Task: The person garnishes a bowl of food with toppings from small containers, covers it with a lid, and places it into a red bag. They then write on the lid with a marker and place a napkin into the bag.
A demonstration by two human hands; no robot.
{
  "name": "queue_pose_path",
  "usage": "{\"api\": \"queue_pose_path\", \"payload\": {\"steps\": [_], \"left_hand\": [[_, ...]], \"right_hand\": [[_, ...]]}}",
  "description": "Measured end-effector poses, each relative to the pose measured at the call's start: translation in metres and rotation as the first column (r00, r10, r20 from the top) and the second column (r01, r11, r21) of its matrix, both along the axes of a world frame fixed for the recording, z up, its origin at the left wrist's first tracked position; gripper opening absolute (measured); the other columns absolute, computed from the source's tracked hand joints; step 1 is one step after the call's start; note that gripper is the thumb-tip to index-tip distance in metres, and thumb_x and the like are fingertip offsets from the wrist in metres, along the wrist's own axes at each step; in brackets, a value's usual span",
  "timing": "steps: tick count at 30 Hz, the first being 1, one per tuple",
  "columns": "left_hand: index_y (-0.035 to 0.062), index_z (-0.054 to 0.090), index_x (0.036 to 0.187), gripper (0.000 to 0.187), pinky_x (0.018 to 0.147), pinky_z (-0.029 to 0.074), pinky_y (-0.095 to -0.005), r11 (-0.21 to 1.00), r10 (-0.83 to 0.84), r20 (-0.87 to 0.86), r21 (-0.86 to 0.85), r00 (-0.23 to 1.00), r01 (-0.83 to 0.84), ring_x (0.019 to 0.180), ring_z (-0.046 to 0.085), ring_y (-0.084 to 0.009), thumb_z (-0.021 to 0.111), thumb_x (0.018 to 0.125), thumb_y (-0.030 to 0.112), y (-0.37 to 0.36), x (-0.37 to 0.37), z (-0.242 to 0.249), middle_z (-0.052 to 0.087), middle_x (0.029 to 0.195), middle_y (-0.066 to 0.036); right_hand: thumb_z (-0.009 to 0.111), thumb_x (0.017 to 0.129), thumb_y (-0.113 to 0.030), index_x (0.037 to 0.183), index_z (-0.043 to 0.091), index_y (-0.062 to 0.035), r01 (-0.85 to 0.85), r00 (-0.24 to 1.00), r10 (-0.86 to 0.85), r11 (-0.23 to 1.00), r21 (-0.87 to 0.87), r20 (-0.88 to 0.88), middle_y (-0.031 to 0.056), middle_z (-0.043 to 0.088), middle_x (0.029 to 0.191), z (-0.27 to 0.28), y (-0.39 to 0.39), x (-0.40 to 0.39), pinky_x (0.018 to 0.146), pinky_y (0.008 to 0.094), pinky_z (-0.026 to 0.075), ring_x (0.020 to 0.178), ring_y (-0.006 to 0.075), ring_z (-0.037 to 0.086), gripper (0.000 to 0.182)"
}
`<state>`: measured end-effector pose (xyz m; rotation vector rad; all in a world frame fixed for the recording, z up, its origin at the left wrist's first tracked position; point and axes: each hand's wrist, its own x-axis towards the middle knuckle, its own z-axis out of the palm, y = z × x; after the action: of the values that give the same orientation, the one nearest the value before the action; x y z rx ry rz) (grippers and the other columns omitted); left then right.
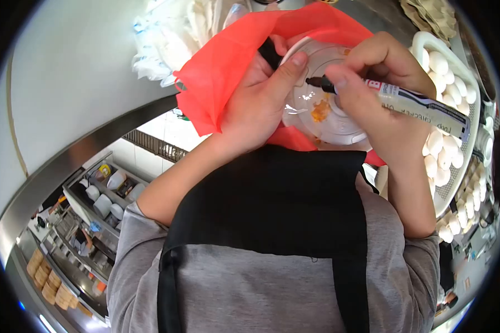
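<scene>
My left hand [260, 99] grips the edge of a round plastic container [339, 125], thumb on its clear lid. Orange-yellow bits show through the lid. Wrapped fingers in my right hand [386, 97] hold a thick black marker [433, 108], its dark tip close over the lid near my left thumb. A red bag [228, 69] lies open around the container and behind my left hand. Beside my left fingers a black piece [270, 54] shows, partly hidden.
At the right stands a white basket [472, 119] with several white egg-shaped pieces [440, 158], close to my right forearm. Crumpled clear plastic bags [175, 41] lie at the upper left. Below left, shelves [116, 183] hold white containers, and stacked round steamers [50, 280] stand farther off.
</scene>
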<state>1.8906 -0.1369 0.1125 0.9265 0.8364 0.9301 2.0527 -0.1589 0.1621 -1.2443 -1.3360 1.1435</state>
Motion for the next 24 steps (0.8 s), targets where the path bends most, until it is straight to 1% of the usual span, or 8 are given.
{"api": "queue_pose_path", "payload": {"steps": [3, 5, 9, 12, 15, 21, 23, 24], "left_hand": [[0.0076, 0.042, 0.092, 0.016, 0.083, 0.042, -0.0247, 0.999, 0.042, 0.001, -0.022, 0.999, -0.042, 0.090, 0.051, -0.0078, 0.053, 0.098, 0.018, 0.000, 0.004, -0.001, 0.053, 0.093, -0.001], [0.0074, 0.043, 0.091, 0.016, 0.083, 0.042, -0.0249, 0.998, 0.062, 0.003, -0.027, 0.998, -0.062, 0.090, 0.051, -0.0077, 0.053, 0.098, 0.018, 0.000, 0.007, 0.000, 0.053, 0.092, -0.001], [0.0081, 0.047, 0.090, 0.016, 0.080, 0.043, -0.0234, 0.994, 0.083, 0.024, -0.067, 0.996, -0.081, 0.087, 0.052, -0.0054, 0.052, 0.099, 0.020, -0.003, 0.011, 0.002, 0.053, 0.086, 0.001], [0.0084, 0.050, 0.105, 0.018, 0.079, 0.046, -0.0234, 0.995, 0.096, -0.058, 0.001, 0.994, -0.096, 0.087, 0.056, -0.0062, 0.047, 0.099, 0.025, -0.007, 0.012, 0.000, 0.059, 0.094, 0.002], [0.0070, 0.053, 0.108, 0.020, 0.082, 0.047, -0.0250, 0.939, 0.244, -0.121, -0.219, 0.962, -0.266, 0.094, 0.057, -0.0078, 0.046, 0.099, 0.023, -0.010, 0.017, 0.004, 0.060, 0.099, 0.000], [0.0058, 0.049, 0.099, 0.013, 0.087, 0.043, -0.0252, 0.997, 0.063, 0.123, 0.032, 0.990, -0.067, 0.098, 0.053, -0.0097, 0.047, 0.101, 0.018, 0.005, 0.006, -0.036, 0.056, 0.097, -0.003], [0.0057, 0.048, 0.099, 0.012, 0.088, 0.043, -0.0249, 0.759, -0.096, -0.025, 0.645, 0.995, 0.090, 0.097, 0.053, -0.0097, 0.047, 0.101, 0.018, 0.020, 0.002, -0.044, 0.056, 0.099, -0.004], [0.0057, 0.048, 0.099, 0.012, 0.088, 0.043, -0.0249, 0.760, -0.098, -0.026, 0.644, 0.995, 0.091, 0.097, 0.053, -0.0097, 0.047, 0.101, 0.018, 0.016, 0.001, -0.048, 0.056, 0.099, -0.004]], "right_hand": [[0.069, 0.081, -0.004, 0.075, 0.056, -0.0026, -0.145, 0.989, 0.143, 0.988, 0.044, 0.044, -0.0022, 0.055, 0.069, 0.002, 0.006, 0.005, 0.056, 0.0183, 0.036, 0.062, 0.0021, 0.048, 0.014], [0.070, 0.080, -0.005, 0.068, 0.054, -0.0036, -0.249, 0.932, 0.202, 0.960, 0.127, 0.301, -0.0042, 0.052, 0.063, 0.000, 0.012, 0.008, 0.051, 0.0194, 0.034, 0.057, 0.0016, 0.044, 0.020], [0.069, 0.081, -0.006, 0.065, 0.051, -0.0041, -0.161, 0.984, 0.152, 0.982, 0.100, 0.088, -0.0052, 0.048, 0.059, -0.006, 0.014, 0.001, 0.048, 0.0199, 0.031, 0.054, 0.0005, 0.041, 0.024], [0.069, 0.082, -0.007, 0.062, 0.047, -0.0056, -0.136, 0.990, 0.132, 0.987, 0.083, 0.054, -0.0054, 0.045, 0.057, -0.001, 0.013, -0.003, 0.047, 0.0196, 0.030, 0.053, 0.0004, 0.039, 0.030], [0.071, 0.082, -0.009, 0.060, 0.044, -0.0063, -0.142, 0.988, 0.134, 0.984, 0.104, 0.080, -0.0057, 0.043, 0.056, -0.004, 0.011, -0.006, 0.047, 0.0197, 0.029, 0.053, 0.0007, 0.038, 0.034], [0.071, 0.081, -0.008, 0.059, 0.043, -0.0059, -0.103, 0.983, 0.082, 0.987, 0.124, 0.163, -0.0058, 0.043, 0.057, -0.004, 0.009, -0.014, 0.047, 0.0199, 0.029, 0.053, 0.0007, 0.037, 0.036], [0.071, 0.081, -0.007, 0.059, 0.044, -0.0055, -0.124, 0.980, 0.101, 0.983, 0.132, 0.174, -0.0058, 0.043, 0.057, -0.005, 0.007, -0.013, 0.047, 0.0199, 0.029, 0.052, 0.0007, 0.037, 0.035], [0.070, 0.081, -0.007, 0.059, 0.045, -0.0053, -0.115, 0.983, 0.099, 0.988, 0.100, 0.157, -0.0059, 0.043, 0.057, -0.004, 0.005, -0.012, 0.047, 0.0200, 0.029, 0.053, 0.0007, 0.037, 0.033]]}}
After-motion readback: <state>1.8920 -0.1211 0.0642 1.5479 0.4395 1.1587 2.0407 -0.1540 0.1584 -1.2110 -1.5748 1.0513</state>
